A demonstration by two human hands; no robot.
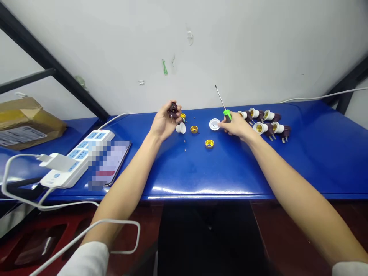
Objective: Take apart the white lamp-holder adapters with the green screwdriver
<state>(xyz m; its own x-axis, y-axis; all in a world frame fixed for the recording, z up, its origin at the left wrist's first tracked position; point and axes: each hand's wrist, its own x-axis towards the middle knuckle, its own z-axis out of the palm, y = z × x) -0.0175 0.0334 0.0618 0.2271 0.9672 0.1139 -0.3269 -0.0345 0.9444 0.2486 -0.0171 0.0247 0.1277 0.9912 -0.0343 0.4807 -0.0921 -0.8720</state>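
Observation:
Between the fingers of my left hand (166,120) is a dark brown plug piece (173,110), its pins pointing down. My right hand (234,124) grips a screwdriver (227,114) with a green and black handle; its shaft tilts up and to the left. Fingers of that hand also touch the edge of a round white cap (214,124) on the blue table. A white cup-shaped part (181,128) rests just beside my left hand. Gold threaded rings (209,144) lie between and below the hands, along with a few tiny metal pieces.
Several brown-and-white lamp sockets with plugs (276,127) lie to the right on the blue table (201,172). At the left are a phone (115,161), a white power strip (79,157) with cables and a cardboard box (30,122). A wall (207,53) stands behind.

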